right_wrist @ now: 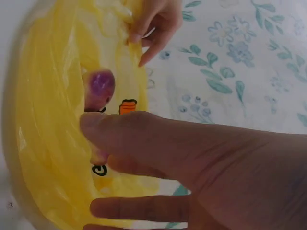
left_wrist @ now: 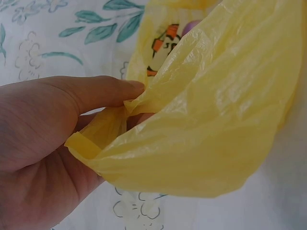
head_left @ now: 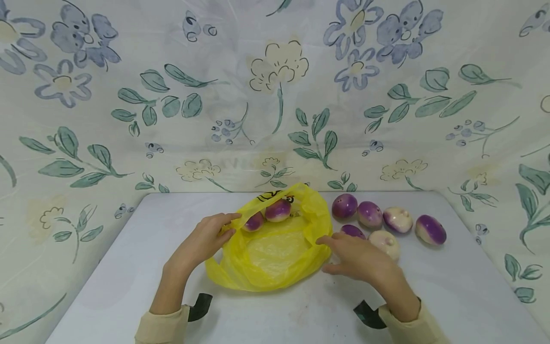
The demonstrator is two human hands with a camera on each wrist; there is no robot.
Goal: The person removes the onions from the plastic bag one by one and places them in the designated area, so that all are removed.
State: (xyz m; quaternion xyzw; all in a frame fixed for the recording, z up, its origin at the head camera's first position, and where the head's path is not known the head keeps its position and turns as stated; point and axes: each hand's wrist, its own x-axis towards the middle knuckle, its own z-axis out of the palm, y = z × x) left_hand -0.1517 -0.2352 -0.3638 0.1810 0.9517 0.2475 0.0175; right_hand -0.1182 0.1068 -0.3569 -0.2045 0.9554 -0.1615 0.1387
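A yellow plastic bag (head_left: 275,258) lies in the middle of the table with its mouth spread wide. Inside it, toward the back, are two purple-and-white turnips (head_left: 278,210). My left hand (head_left: 210,239) pinches the bag's left rim; in the left wrist view the thumb (left_wrist: 112,91) presses the film against the fingers behind. At the bag's right edge is my right hand (head_left: 358,255), its thumb and fingers apart and fairly straight. The right wrist view has these fingers (right_wrist: 139,208) against the yellow film, partly covering a turnip (right_wrist: 100,88) in the bag.
Several more turnips, among them a purple one (head_left: 344,206), a mostly white one (head_left: 384,244) and one farthest right (head_left: 431,230), sit on the white table (head_left: 142,248) right of the bag. Behind the table hangs a flower-printed cloth (head_left: 232,71).
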